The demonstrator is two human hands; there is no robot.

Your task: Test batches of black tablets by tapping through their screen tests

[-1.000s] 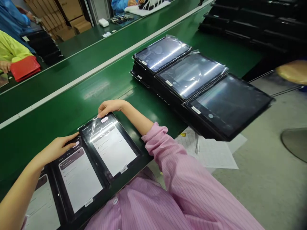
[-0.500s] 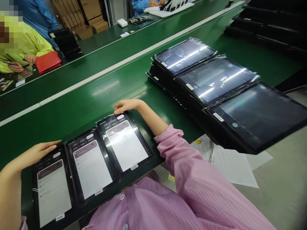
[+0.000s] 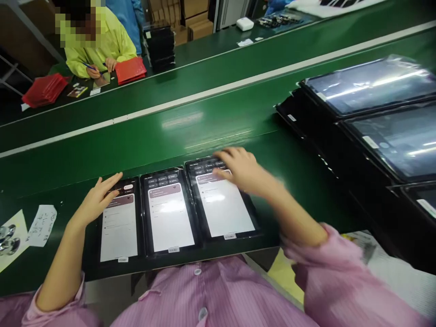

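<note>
Head view, the only one here: three black-framed tablets with lit white screens lie side by side at the near edge of the glossy green conveyor table [image 3: 211,118]. The left hand [image 3: 97,200] lies open and flat, fingers spread, on the top corner of the left tablet [image 3: 119,225], gripping nothing. The right hand [image 3: 240,170] is blurred, fingers loosely curled over the top of the right tablet [image 3: 223,202]; it seems to touch the screen without holding anything, though I cannot tell how far it is closed. The middle tablet [image 3: 168,213] sits untouched between them. To the right, well apart, stand stacks of dark wrapped tablets [image 3: 374,86]; a paper slip [image 3: 42,218] lies near the left hand. Across the belt a person in a yellow jacket [image 3: 102,45] writes beside red folders [image 3: 131,70]. To my eye, the risk is that all three tablets sit right at the table's lip: a hurried swipe or a nudge from the sleeve could push one off, or a blurred tap could hit the wrong button. Against half a second ago, the right hand has come off the right tablet's top edge onto its screen, the left hand has slid further onto the left tablet, and the view has swung leftward.
</note>
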